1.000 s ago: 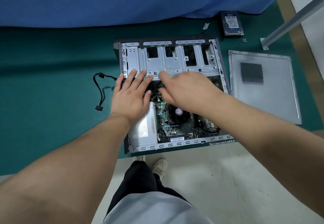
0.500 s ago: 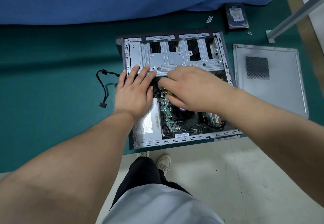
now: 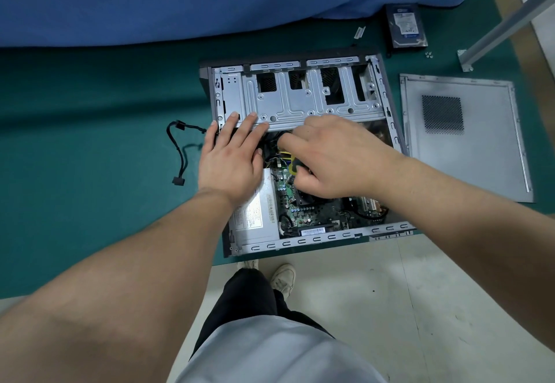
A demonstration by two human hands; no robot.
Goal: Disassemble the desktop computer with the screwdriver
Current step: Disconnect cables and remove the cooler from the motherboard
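The opened desktop case (image 3: 300, 94) lies flat on the green mat, its drive cage at the far side and its motherboard (image 3: 315, 211) and silver power supply (image 3: 255, 217) at the near side. My left hand (image 3: 231, 157) lies flat with straight fingers on the cage's near left edge and the power supply. My right hand (image 3: 330, 157) curls over the cable bundle in the middle and grips a yellow-and-black screwdriver handle (image 3: 295, 166), whose tip is hidden under the hand.
The removed side panel (image 3: 468, 136) lies right of the case. A hard drive (image 3: 405, 25), loose screws (image 3: 429, 55) and a metal table leg (image 3: 492, 31) sit at the far right. A black cable (image 3: 178, 154) lies left of the case. Blue cloth hangs behind.
My right hand has pulled slightly nearer and lower over the cables, and the screwdriver handle now shows beneath it. The left hand has stayed pressed flat in the same place.
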